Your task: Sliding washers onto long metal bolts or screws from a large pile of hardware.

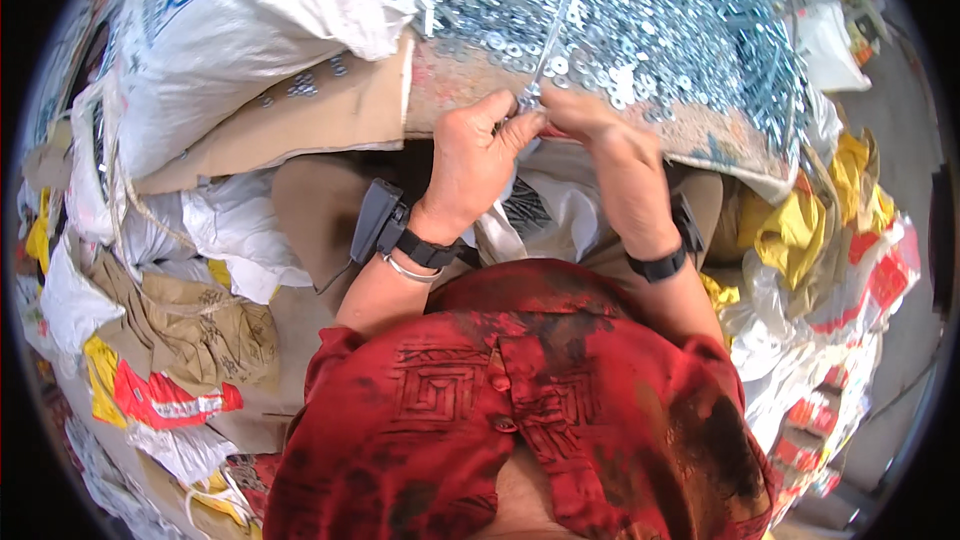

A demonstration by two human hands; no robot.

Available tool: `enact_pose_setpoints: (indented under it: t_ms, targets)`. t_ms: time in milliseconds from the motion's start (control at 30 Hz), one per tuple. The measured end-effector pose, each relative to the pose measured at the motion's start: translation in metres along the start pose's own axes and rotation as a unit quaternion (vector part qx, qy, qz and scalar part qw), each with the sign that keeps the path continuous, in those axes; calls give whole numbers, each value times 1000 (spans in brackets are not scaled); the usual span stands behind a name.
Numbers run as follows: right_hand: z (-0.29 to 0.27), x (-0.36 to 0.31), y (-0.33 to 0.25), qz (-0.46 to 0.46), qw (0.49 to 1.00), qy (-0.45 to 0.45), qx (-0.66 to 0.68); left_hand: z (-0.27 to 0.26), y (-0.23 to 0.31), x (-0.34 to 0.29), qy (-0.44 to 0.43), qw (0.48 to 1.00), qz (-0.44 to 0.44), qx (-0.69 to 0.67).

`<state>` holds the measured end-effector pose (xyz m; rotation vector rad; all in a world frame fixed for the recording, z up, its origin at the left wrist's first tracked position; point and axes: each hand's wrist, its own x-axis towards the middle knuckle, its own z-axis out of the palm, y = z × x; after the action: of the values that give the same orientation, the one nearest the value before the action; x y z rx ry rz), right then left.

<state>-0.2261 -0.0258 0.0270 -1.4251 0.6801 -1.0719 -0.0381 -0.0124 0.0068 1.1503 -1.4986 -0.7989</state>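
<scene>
Near the front edge of the work surface, my left hand (472, 162) is closed, thumb and fingers pinching the near end of a long thin metal bolt (551, 38). The bolt slants away from me and to the right, over the heap. Small metal pieces, perhaps a nut or washers, seem to sit at its near end, though my fingertips partly cover them. My right hand (622, 152) is close beside that end, and motion smears its fingers. Beyond both hands spreads a heap of silvery flat washers (600, 70) and long metal fasteners (745, 50).
A big white woven sack (230, 30) stands at the left on a cardboard sheet (340, 115), with several small metal pieces by it. A white bag (565, 210) with dark rods lies between my knees. Crumpled brown paper (200, 325) and yellow plastic wrappers (795, 240) surround me.
</scene>
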Motion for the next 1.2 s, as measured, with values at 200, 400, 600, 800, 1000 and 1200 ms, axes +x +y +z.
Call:
enact_pose_setpoints:
  t_ms: [200,400,600,800,1000,1200]
  targets:
    - [3,7,-20,9,994,106,25,23,7,-4,-39,995,85,32]
    - [1,7,-36,11,950,81,-301,42,4,-16,-132,976,116,132]
    - [3,-4,-35,-104,864,135,-474,44,9,-17,-59,974,164,144]
    - [-20,-8,-44,6,884,63,-463,48,6,-17,-35,960,216,172]
    - [-22,-13,-48,6,920,-22,-390,38,15,-17,-106,975,171,90]
    - [-34,-27,-43,-23,951,-116,-286,16,11,0,-339,925,-17,-172]
